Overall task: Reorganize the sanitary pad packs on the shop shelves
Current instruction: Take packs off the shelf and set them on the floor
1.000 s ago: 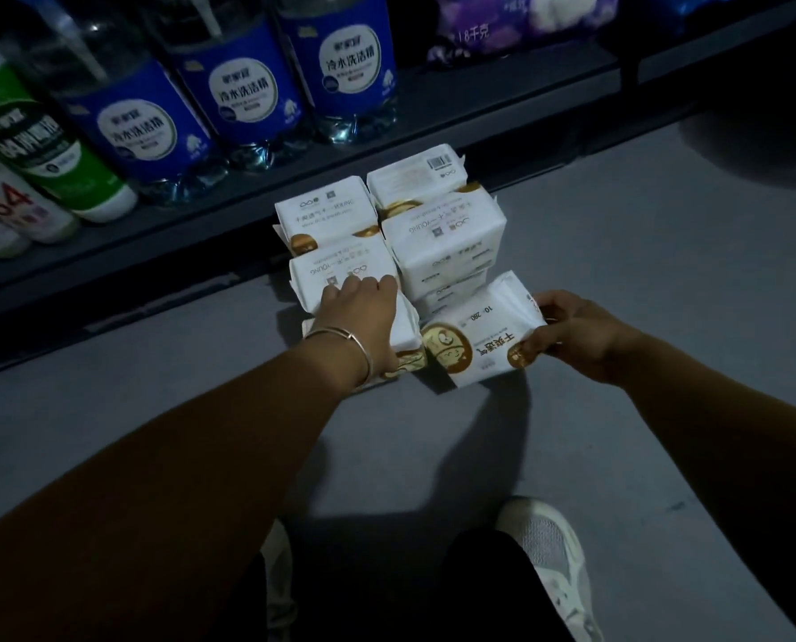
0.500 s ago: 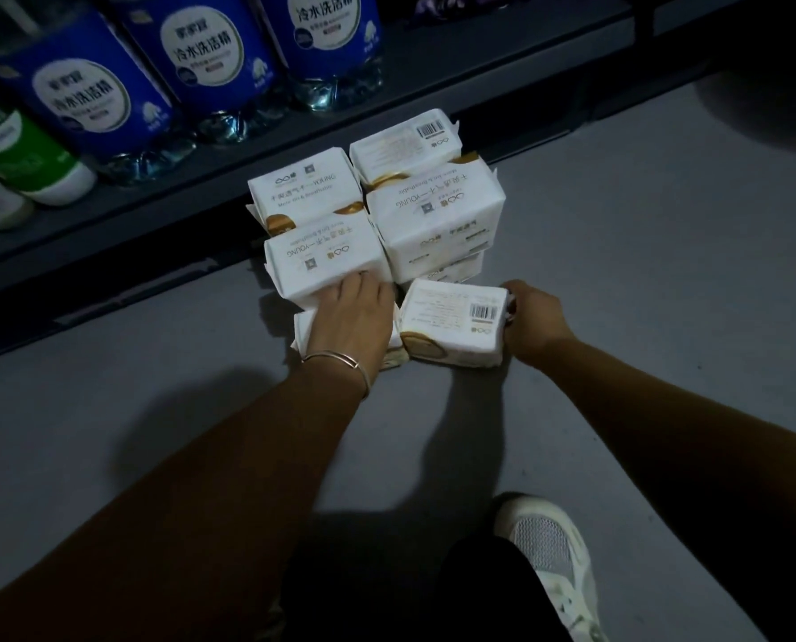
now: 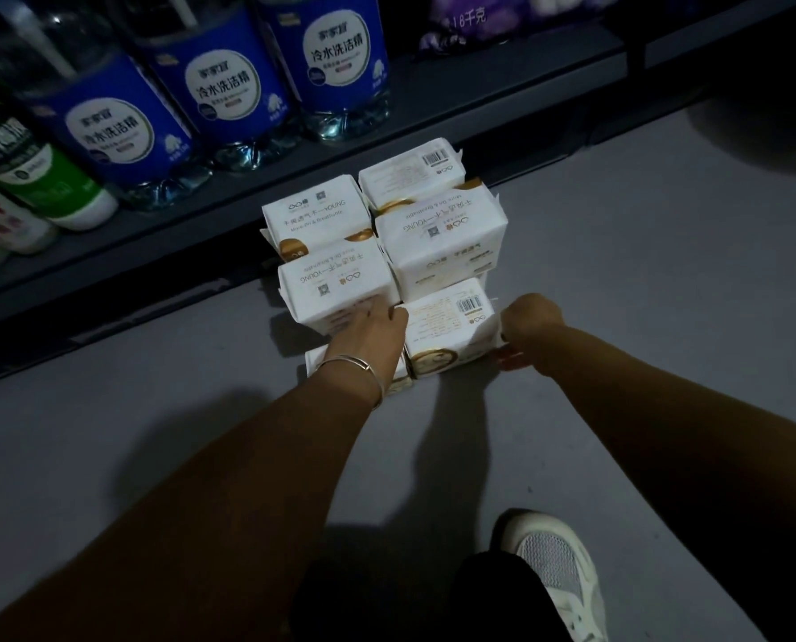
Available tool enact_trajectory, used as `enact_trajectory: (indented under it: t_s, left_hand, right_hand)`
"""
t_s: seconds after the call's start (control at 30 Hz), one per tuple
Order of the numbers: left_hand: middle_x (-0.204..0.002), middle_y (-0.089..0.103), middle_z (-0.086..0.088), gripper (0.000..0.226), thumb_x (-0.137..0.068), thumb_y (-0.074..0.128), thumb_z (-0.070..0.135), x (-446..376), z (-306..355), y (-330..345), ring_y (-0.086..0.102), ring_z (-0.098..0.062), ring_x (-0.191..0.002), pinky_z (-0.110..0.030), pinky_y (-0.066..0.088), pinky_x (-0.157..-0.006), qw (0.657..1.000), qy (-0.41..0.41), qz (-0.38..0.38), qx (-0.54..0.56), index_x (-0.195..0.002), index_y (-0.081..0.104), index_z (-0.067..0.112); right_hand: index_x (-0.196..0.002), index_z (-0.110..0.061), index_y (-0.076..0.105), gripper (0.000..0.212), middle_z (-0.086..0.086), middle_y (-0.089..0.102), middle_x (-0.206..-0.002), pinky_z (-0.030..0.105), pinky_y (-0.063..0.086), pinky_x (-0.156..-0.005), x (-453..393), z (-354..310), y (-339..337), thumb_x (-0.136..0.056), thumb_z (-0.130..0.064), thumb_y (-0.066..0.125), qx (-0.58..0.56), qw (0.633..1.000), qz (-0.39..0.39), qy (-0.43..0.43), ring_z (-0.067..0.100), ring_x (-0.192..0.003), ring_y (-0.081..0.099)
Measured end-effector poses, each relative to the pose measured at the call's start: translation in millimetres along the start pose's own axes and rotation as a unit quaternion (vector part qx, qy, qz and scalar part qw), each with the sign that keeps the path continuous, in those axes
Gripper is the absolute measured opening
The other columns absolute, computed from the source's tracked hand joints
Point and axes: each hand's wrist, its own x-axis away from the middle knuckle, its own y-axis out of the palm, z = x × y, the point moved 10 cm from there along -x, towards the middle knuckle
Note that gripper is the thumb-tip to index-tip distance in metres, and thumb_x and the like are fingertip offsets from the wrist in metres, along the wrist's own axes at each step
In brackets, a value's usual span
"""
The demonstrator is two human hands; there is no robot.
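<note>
Stacking is the step in hand: white plastic-wrapped sanitary pad packs with gold print (image 3: 438, 238) sit in a tight cluster on the grey floor (image 3: 641, 271), just in front of the dark metal bottom shelf (image 3: 433, 113), some of them two high. The left hand (image 3: 368, 333) lies flat, fingers straight, on the near left pack (image 3: 336, 282) and steadies that side of the pile. The right hand (image 3: 528, 331) is curled against the right end of the front right pack with the barcode (image 3: 451, 326), gripping its crimped wrapper edge as far as can be seen, though the fingertips are hidden behind the fist. That pack touches its neighbour on the left and the taller pack behind it, so it appears seated in the block.

The pile looks nearly squared, but none of it is on a shelf yet. The next move probably calls for both hands to close round the block from its two sides and lift it as one, or to take the packs a few at a time; the soft, slippery wrappers could slide apart under uneven pressure. Large clear bottles with blue labels (image 3: 220, 85) fill the shelf directly behind, so room for the packs must lie elsewhere.
</note>
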Motion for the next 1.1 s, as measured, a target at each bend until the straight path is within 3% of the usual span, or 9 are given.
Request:
enact_trajectory:
  t_s: [0.1, 0.23, 0.33, 0.47, 0.63, 0.73, 0.9, 1.1]
  left_hand:
    - [-0.122, 0.046, -0.011, 0.045, -0.085, 0.06, 0.004, -3.9, -0.2, -21.8, 0.052, -0.029, -0.112, -0.037, 0.046, -0.086, 1.0, 0.027, -0.009, 0.009, -0.126, 0.042, 0.01]
    - [-0.124, 0.047, -0.009, 0.034, -0.091, 0.056, 0.015, -5.2, -7.5, -80.4, 0.054, -0.029, -0.106, -0.037, 0.047, -0.085, 0.997, 0.06, 0.003, 0.039, -0.123, 0.045, 0.013]
    - [-0.126, 0.048, -0.005, 0.038, -0.09, 0.059, 0.021, -5.7, -18.9, -136.1, 0.053, -0.027, -0.109, -0.034, 0.045, -0.088, 0.996, 0.063, 0.022, 0.064, -0.124, 0.046, 0.015]
    - [-0.118, 0.054, -0.006, 0.038, -0.084, 0.066, 0.024, 0.8, -34.1, -218.4, 0.054, -0.023, -0.102, -0.033, 0.046, -0.087, 0.99, 0.057, 0.083, 0.102, -0.118, 0.052, 0.014]
    - [-0.105, 0.064, -0.008, 0.033, -0.08, 0.071, 0.019, 20.5, -65.1, -311.7, 0.059, -0.023, -0.095, -0.028, 0.044, -0.082, 0.966, 0.053, 0.193, 0.167, -0.109, 0.06, 0.01]
    - [-0.105, 0.065, -0.009, 0.033, -0.079, 0.071, 0.021, 33.4, -93.5, -339.2, 0.06, -0.027, -0.099, -0.029, 0.046, -0.085, 0.96, 0.064, 0.217, 0.167, -0.109, 0.061, 0.011]
    - [-0.112, 0.061, -0.007, 0.029, -0.083, 0.066, 0.023, 54.1, -141.7, -391.4, 0.057, -0.024, -0.105, -0.025, 0.041, -0.084, 0.956, 0.095, 0.256, 0.108, -0.109, 0.06, 0.012]
    - [-0.112, 0.062, -0.009, 0.028, -0.086, 0.064, 0.022, 57.8, -162.4, -454.8, 0.058, -0.025, -0.104, -0.026, 0.042, -0.086, 0.945, 0.127, 0.295, 0.059, -0.11, 0.06, 0.009]
  right_hand:
    - [-0.106, 0.006, 0.057, 0.019, 0.022, 0.063, -0.107, 0.035, 0.056, -0.072, 9.5, -20.6, -27.1, -0.094, -0.005, 0.048, 0.097, 0.993, 0.039, -0.046, 0.031, -0.09, 0.065]
    - [-0.103, 0.002, 0.06, 0.019, 0.019, 0.065, -0.104, 0.039, 0.055, -0.086, 33.8, -70.3, -64.3, -0.094, -0.009, 0.047, 0.156, 0.977, 0.054, -0.137, 0.03, -0.094, 0.065]
    - [-0.106, 0.0, 0.062, 0.018, 0.018, 0.065, -0.104, 0.041, 0.054, -0.087, 63.7, -116.3, -89.2, -0.092, -0.008, 0.053, 0.159, 0.964, 0.043, -0.211, 0.03, -0.095, 0.064]
    - [-0.108, -0.002, 0.064, 0.022, 0.017, 0.066, -0.103, 0.035, 0.055, -0.082, 127.8, -187.3, -122.5, -0.086, -0.004, 0.06, 0.158, 0.935, 0.038, -0.315, 0.031, -0.091, 0.067]
    - [-0.117, -0.006, 0.062, 0.033, 0.012, 0.065, -0.116, 0.022, 0.038, -0.079, 215.2, -270.6, -151.7, -0.084, -0.008, 0.062, 0.221, 0.865, 0.117, -0.434, 0.029, -0.108, 0.058]
    - [-0.115, -0.008, 0.064, 0.031, 0.013, 0.065, -0.116, 0.021, 0.035, -0.075, 247.8, -308.8, -152.1, -0.084, -0.013, 0.061, 0.25, 0.841, 0.152, -0.455, 0.03, -0.109, 0.058]
    - [-0.116, -0.011, 0.065, 0.033, 0.009, 0.067, -0.114, 0.025, 0.04, -0.088, 291.1, -365.2, -161.9, -0.083, -0.016, 0.063, 0.257, 0.822, 0.214, -0.461, 0.027, -0.111, 0.058]
    - [-0.104, -0.006, 0.068, 0.025, 0.013, 0.068, -0.103, 0.032, 0.048, -0.077, 303.7, -401.6, -178.8, -0.08, -0.008, 0.061, 0.25, 0.807, 0.276, -0.458, 0.032, -0.099, 0.06]
